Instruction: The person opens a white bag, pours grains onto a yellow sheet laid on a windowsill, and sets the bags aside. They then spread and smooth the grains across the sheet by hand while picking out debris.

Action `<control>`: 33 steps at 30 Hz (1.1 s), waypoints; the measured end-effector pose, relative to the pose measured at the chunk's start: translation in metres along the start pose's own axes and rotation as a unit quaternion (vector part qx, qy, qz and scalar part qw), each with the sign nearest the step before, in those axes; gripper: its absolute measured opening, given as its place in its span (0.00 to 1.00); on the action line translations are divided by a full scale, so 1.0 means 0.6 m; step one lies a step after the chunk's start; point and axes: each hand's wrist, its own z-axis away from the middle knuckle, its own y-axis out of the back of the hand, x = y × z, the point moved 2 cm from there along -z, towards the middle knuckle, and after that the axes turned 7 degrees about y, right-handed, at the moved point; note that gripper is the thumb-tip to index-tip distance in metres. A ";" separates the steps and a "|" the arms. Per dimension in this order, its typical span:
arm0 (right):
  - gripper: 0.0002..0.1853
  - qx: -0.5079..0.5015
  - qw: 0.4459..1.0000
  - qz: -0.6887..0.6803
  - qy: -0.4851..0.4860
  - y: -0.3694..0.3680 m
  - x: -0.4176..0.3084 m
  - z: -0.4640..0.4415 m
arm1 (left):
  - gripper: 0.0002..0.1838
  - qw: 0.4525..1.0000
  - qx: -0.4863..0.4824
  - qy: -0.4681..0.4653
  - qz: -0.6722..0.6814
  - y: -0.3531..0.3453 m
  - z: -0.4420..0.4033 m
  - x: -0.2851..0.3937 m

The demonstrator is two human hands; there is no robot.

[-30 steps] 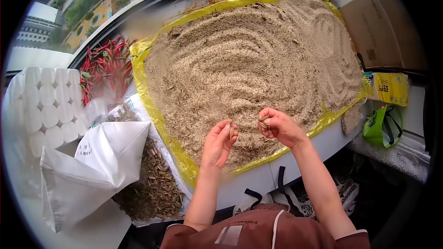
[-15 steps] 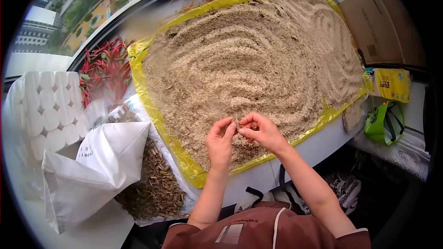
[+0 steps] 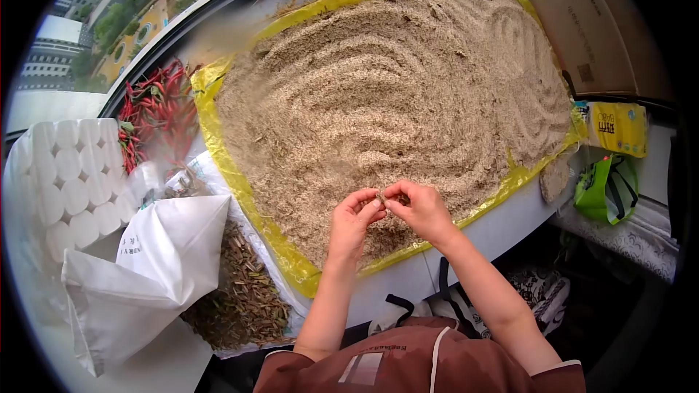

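My left hand (image 3: 353, 220) and my right hand (image 3: 420, 209) meet fingertip to fingertip over the near part of a wide layer of pale tan grain or seeds (image 3: 378, 124). Thumbs and index fingers of both pinch a tiny brownish bit between them, too small to name. The grain lies in curved ridges with darker specks of chaff, spread on a yellow plastic sheet (image 3: 287, 260). Whether my lower fingers touch the grain, I cannot tell.
To the left are red chillies (image 3: 162, 105), wrapped paper rolls (image 3: 69, 182), a white bag (image 3: 156, 255) and a heap of dry brown pods (image 3: 244, 298). A cardboard box (image 3: 582, 36), a yellow packet (image 3: 617, 129) and a green bag (image 3: 606, 189) stand at right.
Both hands have shifted slightly right, still pinched together at the fingertips. My left fingers have moved up closer to the right ones. The camera view has tilted a little.
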 end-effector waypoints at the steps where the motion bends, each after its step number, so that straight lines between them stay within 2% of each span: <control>1: 0.09 0.003 1.000 0.022 0.001 0.000 -0.003 0.001 | 0.11 1.000 0.000 -0.005 -0.008 0.002 -0.002 -0.003; 5: 0.08 0.007 0.999 0.044 0.006 0.000 0.006 0.004 | 0.11 1.000 -0.012 -0.002 0.005 0.010 -0.009 -0.018; 11: 0.07 0.039 0.999 -0.005 0.007 -0.002 0.022 0.011 | 0.09 0.999 0.007 0.006 0.044 0.006 -0.013 -0.038; 14: 0.07 0.017 0.998 -0.036 -0.057 -0.003 0.027 0.010 | 0.10 0.997 0.013 0.027 0.067 0.003 -0.011 -0.040; 20: 0.05 0.032 0.991 0.110 0.071 -0.001 0.030 0.010 | 0.07 0.998 0.008 0.049 0.048 -0.005 -0.019 -0.038; 25: 0.05 0.029 0.993 0.109 0.023 0.013 0.028 0.017 | 0.06 0.997 -0.018 0.078 0.018 -0.015 -0.020 -0.044; 28: 0.05 0.052 0.986 0.151 0.040 0.010 0.025 0.022 | 0.07 0.996 -0.015 0.078 0.050 -0.009 -0.035 -0.069; 31: 0.04 0.098 0.967 0.200 0.123 0.017 0.012 0.025 | 0.08 0.962 -0.044 0.117 0.244 -0.031 -0.033 -0.081; 33: 0.04 0.103 0.955 0.222 0.166 0.028 -0.004 0.024 | 0.09 0.963 -0.016 0.075 0.258 -0.034 -0.011 -0.069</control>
